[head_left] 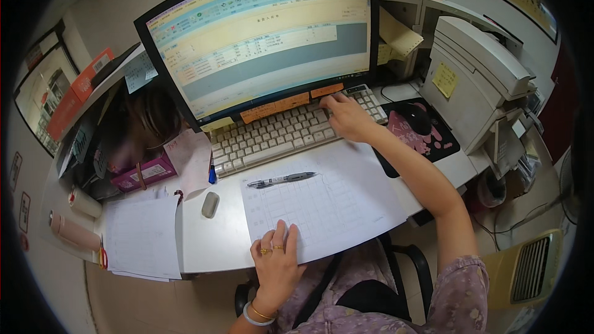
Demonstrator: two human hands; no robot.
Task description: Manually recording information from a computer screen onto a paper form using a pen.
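My right hand [351, 117] rests over the right part of a cream keyboard [278, 131], fingers reaching its upper rows. Nothing is held in it. On the near edge of a printed grid sheet [346, 207] lies my left hand [276, 261], its fingers stretched flat on the paper and nothing in its grasp. A grey and black pen [281, 180] lies across the top of that sheet. Behind the keyboard stands a large monitor [266, 37] showing a table form, with orange notes [275, 109] along its lower edge. A small grey eraser [211, 205] sits left of the sheet.
Right of the keyboard, a black mouse [416, 118] is on a pink and black mouse pad [424, 139], beside a bulky white printer [473, 80]. Stacked papers [142, 235], a pink bottle [74, 230] and a purple box [145, 173] are at the left.
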